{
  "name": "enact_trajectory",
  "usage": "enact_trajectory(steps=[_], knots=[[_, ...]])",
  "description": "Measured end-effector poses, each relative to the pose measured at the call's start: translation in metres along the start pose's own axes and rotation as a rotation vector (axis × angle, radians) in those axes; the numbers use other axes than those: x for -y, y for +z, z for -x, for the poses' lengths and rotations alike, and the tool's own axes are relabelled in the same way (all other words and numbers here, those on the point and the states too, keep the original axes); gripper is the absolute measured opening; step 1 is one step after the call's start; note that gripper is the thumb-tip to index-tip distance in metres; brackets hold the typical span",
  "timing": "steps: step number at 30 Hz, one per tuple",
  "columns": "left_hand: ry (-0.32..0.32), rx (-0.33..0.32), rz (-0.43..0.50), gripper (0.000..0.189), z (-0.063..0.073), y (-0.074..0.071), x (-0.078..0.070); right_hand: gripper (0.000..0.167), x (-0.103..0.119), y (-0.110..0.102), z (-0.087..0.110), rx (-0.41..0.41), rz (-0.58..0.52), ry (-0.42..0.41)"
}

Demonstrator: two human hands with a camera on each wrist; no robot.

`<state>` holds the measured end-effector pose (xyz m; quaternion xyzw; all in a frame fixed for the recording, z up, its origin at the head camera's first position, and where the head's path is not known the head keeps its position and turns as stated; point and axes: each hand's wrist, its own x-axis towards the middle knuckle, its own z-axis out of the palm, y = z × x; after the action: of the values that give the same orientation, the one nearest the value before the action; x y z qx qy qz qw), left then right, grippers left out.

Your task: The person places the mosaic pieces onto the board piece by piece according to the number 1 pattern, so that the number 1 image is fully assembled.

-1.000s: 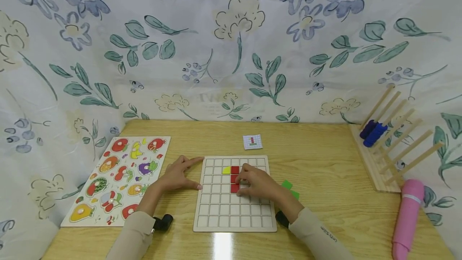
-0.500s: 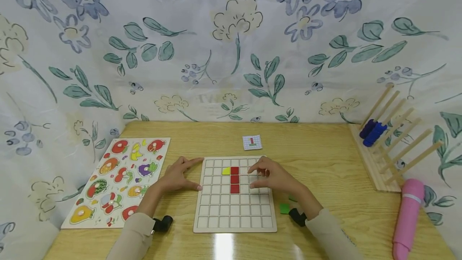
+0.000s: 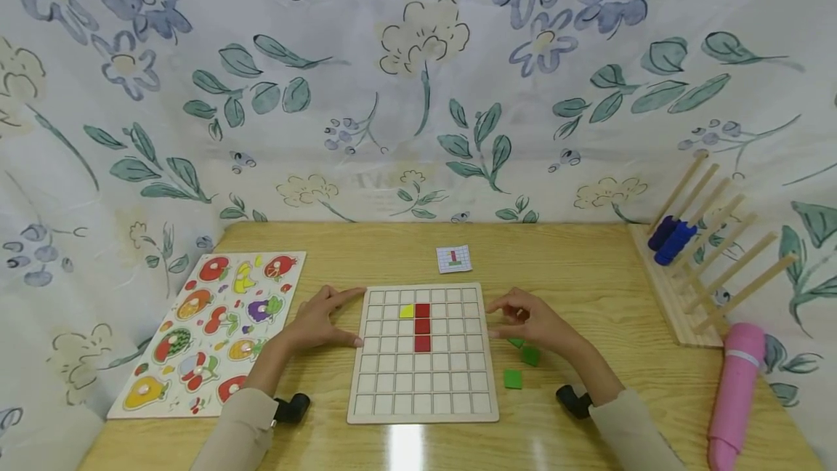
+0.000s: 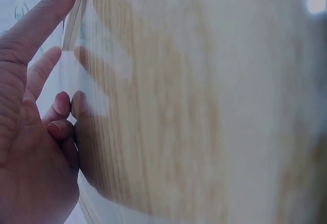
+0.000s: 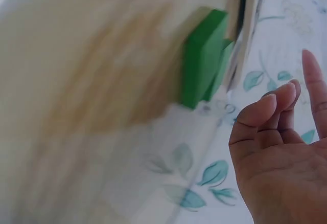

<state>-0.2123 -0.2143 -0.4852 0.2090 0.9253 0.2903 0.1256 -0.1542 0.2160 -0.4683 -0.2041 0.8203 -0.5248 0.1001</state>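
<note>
My left hand [image 3: 317, 322] is spread wide, just touching the left edge of the grid board [image 3: 386, 404], which has a yellow piece [image 3: 407, 312] and three red tiles [image 3: 422, 325] on it. Right hand [image 3: 539, 322]'s half open, totally empty, near the green tiles [image 3: 513, 379].

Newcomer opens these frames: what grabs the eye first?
Likely the column of three red square tiles on the pale wooden grid board, near the middle of the wood-grain table. Then the bright pink cylindrical object toward the right edge and the white fruit-picture board at the left.
</note>
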Motion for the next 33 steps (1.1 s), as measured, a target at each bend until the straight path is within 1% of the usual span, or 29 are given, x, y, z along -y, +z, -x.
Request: enact_trajectory(steps=[3,11,19,25,29,33], knots=[[0.002,0.0,0.0,0.094,-0.001,0.001,0.0,0.033,-0.005,-0.005,0.005,0.002,0.001,0.017],[-0.004,-0.002,0.002,0.094,0.0,0.001,0.0,0.032,-0.018,-0.02,0.015,0.011,0.043,-0.013],[-0.01,-0.004,-0.002,0.094,0.0,0.001,0.001,0.035,-0.026,-0.032,0.021,0.051,0.074,0.043],[-0.003,-0.004,0.0,0.093,0.0,0.001,0.001,0.037,-0.027,-0.036,0.023,0.069,0.079,0.052],[-0.004,0.002,-0.005,0.093,-0.001,0.002,0.002,0.037,-0.028,-0.037,0.022,0.084,0.093,0.028],[-0.003,0.002,-0.009,0.093,-0.001,0.002,0.003,0.033,-0.029,-0.037,0.02,0.111,0.14,-0.038]])
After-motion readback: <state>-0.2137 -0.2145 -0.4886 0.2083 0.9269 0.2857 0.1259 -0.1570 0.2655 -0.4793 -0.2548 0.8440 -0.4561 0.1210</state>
